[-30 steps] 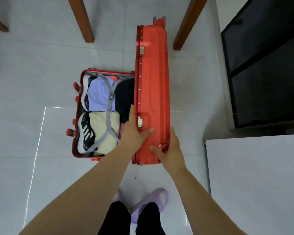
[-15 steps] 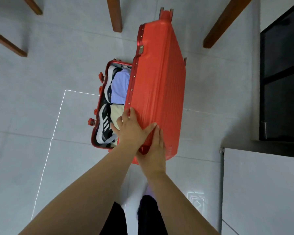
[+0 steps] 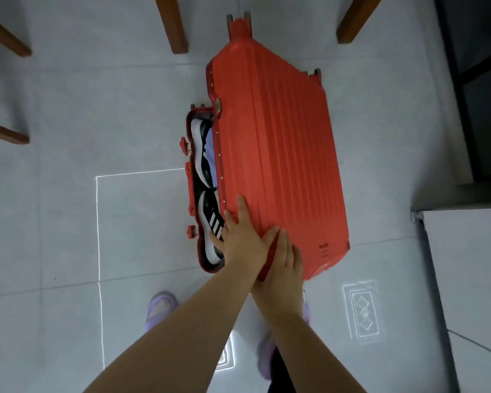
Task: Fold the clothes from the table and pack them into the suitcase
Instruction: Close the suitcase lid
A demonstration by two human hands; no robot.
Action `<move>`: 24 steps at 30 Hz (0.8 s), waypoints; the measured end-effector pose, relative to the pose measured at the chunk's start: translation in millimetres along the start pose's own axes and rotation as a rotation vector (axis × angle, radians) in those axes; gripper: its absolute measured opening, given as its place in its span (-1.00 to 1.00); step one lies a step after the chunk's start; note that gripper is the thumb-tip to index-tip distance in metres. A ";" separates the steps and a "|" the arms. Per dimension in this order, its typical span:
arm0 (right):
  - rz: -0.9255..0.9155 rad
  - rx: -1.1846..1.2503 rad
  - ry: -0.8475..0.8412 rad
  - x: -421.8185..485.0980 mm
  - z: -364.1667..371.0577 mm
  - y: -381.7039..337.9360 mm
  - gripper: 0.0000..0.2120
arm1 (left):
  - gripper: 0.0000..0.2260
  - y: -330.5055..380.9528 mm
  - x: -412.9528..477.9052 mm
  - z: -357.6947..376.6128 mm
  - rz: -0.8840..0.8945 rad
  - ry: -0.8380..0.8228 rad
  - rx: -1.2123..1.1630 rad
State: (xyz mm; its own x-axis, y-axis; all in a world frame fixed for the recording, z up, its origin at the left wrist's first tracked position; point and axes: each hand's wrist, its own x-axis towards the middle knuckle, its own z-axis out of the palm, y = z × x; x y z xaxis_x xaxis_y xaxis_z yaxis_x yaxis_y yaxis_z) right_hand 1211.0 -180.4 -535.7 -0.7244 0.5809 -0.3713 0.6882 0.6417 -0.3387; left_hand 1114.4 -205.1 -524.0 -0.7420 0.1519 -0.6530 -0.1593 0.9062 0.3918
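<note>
**Operator:** How far along am I?

**Inspector:** Near the end, in my judgement. The red suitcase (image 3: pixel 191 188) lies on the tiled floor (image 3: pixel 68 222) at mid-frame. Its ribbed lid (image 3: pixel 278 165) is tilted over the base and not shut, so a gap shows along the left side. Through the gap I note two sneakers (image 3: pixel 201 160) against the left wall and a strip of lilac garment (image 3: pixel 212 165) beside them, so packing appears done. The latches (image 3: pixel 185 144) on the left rim are unfastened. Left to do: lower the lid fully and fasten them. No tabletop is in view, so I cannot confirm that no clothes are left out.

**Operator:** And my hands?

**Inspector:** Both arms reach up from the bottom edge and meet at the lid's near-left corner. Your left hand (image 3: pixel 240 239) lies across that corner with fingers straight and spread. The forefinger is on the ribbed face and the others are over the edge above the lower sneaker. It grips nothing that I can see. Your right hand (image 3: pixel 284 268) is just right of it and touching it, fingers straight and together, flat against the lid's near end. Whether its thumb hooks underneath is hidden.
</note>
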 end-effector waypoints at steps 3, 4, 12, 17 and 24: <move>-0.013 -0.055 0.073 -3.1 25.7 -10.8 0.05 | -0.16 -21.6 12.8 1.3 -0.017 -0.003 -0.101; -0.024 -0.072 0.096 -3.0 33.8 -13.8 0.04 | -0.16 -26.9 17.7 2.2 -0.033 0.004 -0.148; -0.085 -0.156 0.214 -1.2 110.1 -23.4 -0.32 | -0.17 -70.9 60.6 27.0 -0.147 0.100 -0.374; -0.137 -0.164 0.270 4.4 153.1 -25.9 -0.29 | -0.19 -99.7 91.7 34.8 -0.171 0.097 -0.403; -0.188 -0.143 0.213 15.3 198.5 -25.0 0.18 | -0.17 -145.1 131.6 47.0 -0.151 0.009 -0.511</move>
State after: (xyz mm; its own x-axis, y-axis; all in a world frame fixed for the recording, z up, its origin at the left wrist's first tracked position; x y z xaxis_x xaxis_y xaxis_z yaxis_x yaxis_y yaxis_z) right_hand 1190.9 -287.0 -704.4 -0.8409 0.5279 -0.1190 0.5398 0.8026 -0.2538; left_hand 1070.4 -298.0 -697.3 -0.6914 0.0297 -0.7219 -0.5598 0.6096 0.5612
